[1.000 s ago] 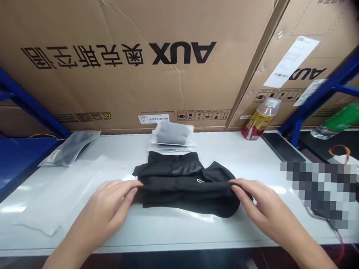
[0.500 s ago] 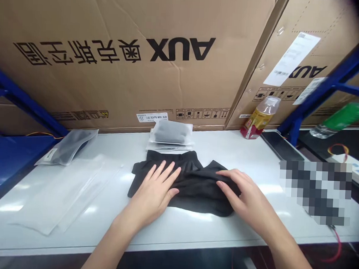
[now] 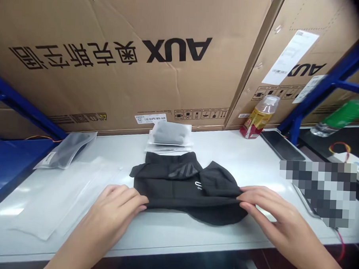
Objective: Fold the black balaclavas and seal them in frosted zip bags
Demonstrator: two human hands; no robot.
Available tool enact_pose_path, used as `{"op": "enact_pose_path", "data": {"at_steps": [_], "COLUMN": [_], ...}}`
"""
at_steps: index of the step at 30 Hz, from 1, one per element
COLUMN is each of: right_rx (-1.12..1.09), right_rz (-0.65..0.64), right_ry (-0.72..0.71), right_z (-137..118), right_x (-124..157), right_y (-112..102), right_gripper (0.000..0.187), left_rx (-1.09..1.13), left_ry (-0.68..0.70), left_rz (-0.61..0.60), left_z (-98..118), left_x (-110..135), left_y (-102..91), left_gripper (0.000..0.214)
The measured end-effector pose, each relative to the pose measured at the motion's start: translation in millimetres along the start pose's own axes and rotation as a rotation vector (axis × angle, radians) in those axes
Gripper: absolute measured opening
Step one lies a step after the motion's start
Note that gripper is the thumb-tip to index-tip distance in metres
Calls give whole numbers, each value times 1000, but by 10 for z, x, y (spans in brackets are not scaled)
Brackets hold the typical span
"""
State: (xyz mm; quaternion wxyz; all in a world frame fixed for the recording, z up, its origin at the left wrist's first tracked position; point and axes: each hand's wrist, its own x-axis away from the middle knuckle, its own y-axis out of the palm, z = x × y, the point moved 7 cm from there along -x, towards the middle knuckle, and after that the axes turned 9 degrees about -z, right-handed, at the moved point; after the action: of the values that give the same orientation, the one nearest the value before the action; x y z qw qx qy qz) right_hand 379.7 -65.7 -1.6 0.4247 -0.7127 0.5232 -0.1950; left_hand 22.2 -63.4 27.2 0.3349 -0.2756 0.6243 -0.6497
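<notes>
Brown cartons (image 3: 122,88) are standing behind our white bench (image 3: 175,237), where a black garment (image 3: 168,189) is lying partly folded. We are judging a crooked fold to be the main risk: if our 2 hands are pulling unevenly, the soft cloth may be bunching or skewing, since its lower right part is already bulging toward the bench's front edge. Loose layers could also be sliding on the smooth surface and creasing. Our left hand (image 3: 116,209) is pinching the lower left edge; our right hand (image 3: 272,214) is pinching the right end between thumb and fingers. Most of the fabric is resting between and beyond our grip, its white logo (image 3: 198,185) facing up.
</notes>
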Motion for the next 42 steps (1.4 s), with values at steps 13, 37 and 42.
{"op": "enact_pose_path", "data": {"at_steps": [13,37,42], "right_rx": [200,-26,-231], "right_rz": [156,-9,186], "right_ry": [351,-358,-65], "right_z": [251,-1016,-570], "right_x": [-162,-615,-520], "right_y": [214,956,486], "right_gripper": [38,33,25], "left_rx": [29,106,115], "left_ry": [-18,-104,-154], "left_rz": [-44,-88,-44], "left_z": [506,287,74], "left_x": [-771,-389,-173], "left_y": [467,609,630], "left_gripper": [50,52,55]}}
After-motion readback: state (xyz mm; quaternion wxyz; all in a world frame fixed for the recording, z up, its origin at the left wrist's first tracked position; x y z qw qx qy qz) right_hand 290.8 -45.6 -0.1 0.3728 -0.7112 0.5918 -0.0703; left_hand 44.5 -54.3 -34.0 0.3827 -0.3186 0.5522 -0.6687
